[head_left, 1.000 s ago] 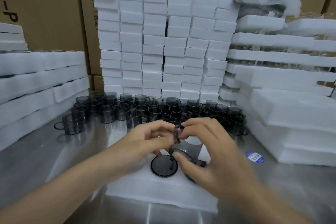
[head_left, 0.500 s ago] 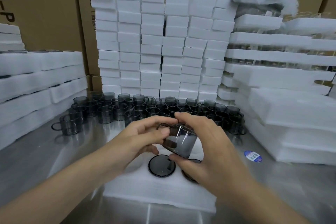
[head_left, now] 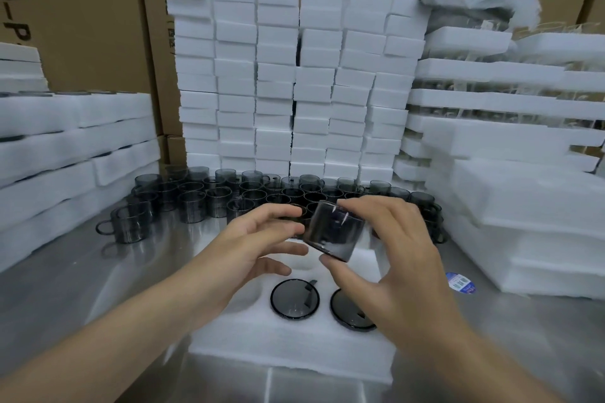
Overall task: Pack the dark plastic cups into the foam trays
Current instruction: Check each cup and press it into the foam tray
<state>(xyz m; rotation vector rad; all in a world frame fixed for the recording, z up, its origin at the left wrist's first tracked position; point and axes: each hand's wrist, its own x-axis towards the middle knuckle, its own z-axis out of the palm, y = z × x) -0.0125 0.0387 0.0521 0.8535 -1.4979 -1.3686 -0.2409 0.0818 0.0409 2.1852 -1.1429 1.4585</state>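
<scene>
Head cam, looking down at my hands: R hand grips one dark cup w/ thumb under its lower rim and fingers curled over the top. The cup is tilted and held in the air just above the foam tray. L hand sits just beside the cup on its left, fingers loose and nearly straight, holding nothing; can't tell if the fingertips touch the cup wall. Tray lies flat on the steel table near me. Its front row holds 2 seated cups, each sunk in its own round pocket, side by side but apart; the right one is partly behind my R hand. Back pockets are mostly hidden by my hands. Behind the tray a cluster of loose cups stands upright on the table, packed close, w/ one lone cup off at the left, handle pointing left. Beyond them is a wall of stacked foam blocks, w/ a left foam stack and a right foam stack. Dark edges show btwn the left layers, can't tell what. Cardboard boxes stand at the back. Blue sticker lies on the table, right of the tray.
</scene>
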